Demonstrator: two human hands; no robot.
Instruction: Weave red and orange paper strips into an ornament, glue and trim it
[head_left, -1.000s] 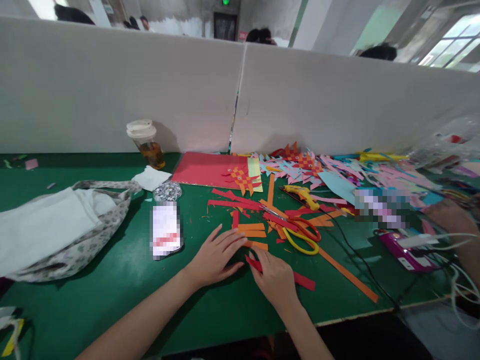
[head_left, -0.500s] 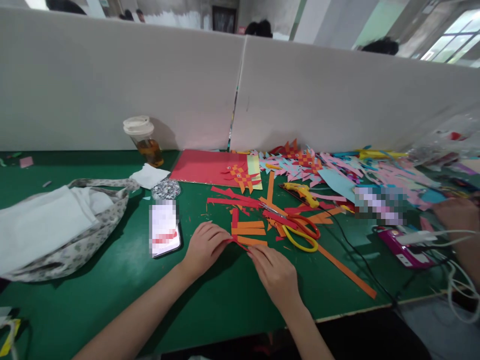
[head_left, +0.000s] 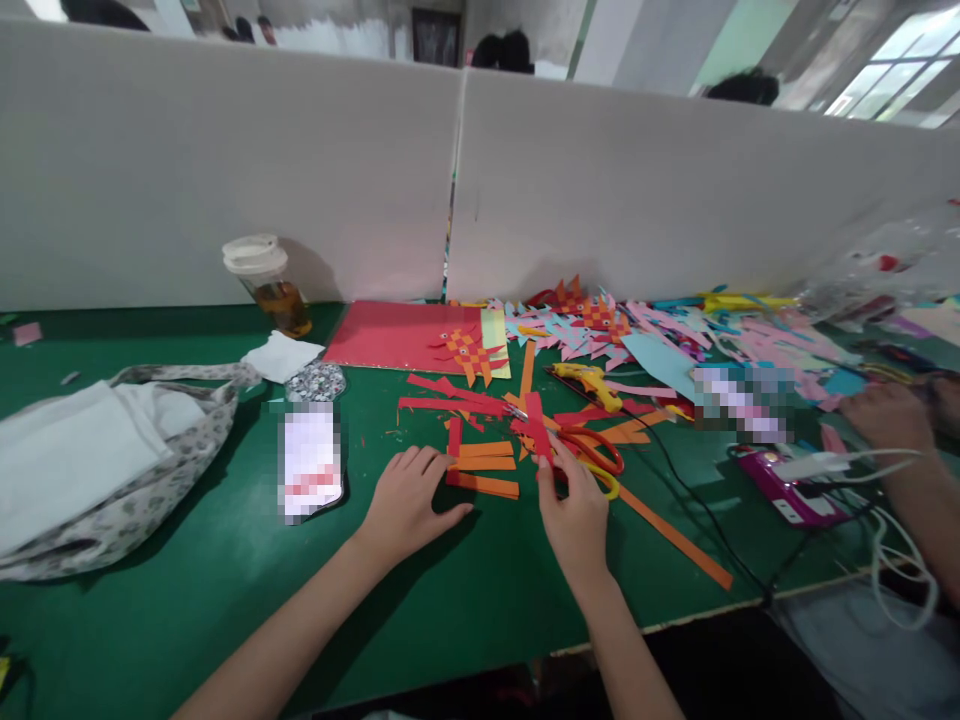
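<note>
My right hand point(head_left: 576, 515) pinches a red paper strip point(head_left: 537, 425), which stands up from the thumb and fingers. To the left, my left hand point(head_left: 409, 500) rests at the table with the thumb stretched out, its fingertips beside a small woven piece of orange paper strips point(head_left: 486, 457) and a red strip point(head_left: 455, 437). Scissors with red and yellow handles point(head_left: 600, 448) lie partly behind my right hand. Loose red strips point(head_left: 450, 398) lie just beyond the hands, and a long orange strip point(head_left: 679, 535) slants away on the right.
A phone point(head_left: 311, 462), a patterned bag point(head_left: 120, 480) and a lidded cup point(head_left: 270, 285) stand at the left. Red paper sheets point(head_left: 390, 335) and finished woven paper fish point(head_left: 469, 355) lie behind. A yellow glue gun point(head_left: 589, 382), a purple power strip point(head_left: 787, 490) and another person's hand point(head_left: 889, 420) are rightward.
Both hands held a red strip between them; now my left hand has let go and opened. My right hand has moved right and raised the strip upright.
</note>
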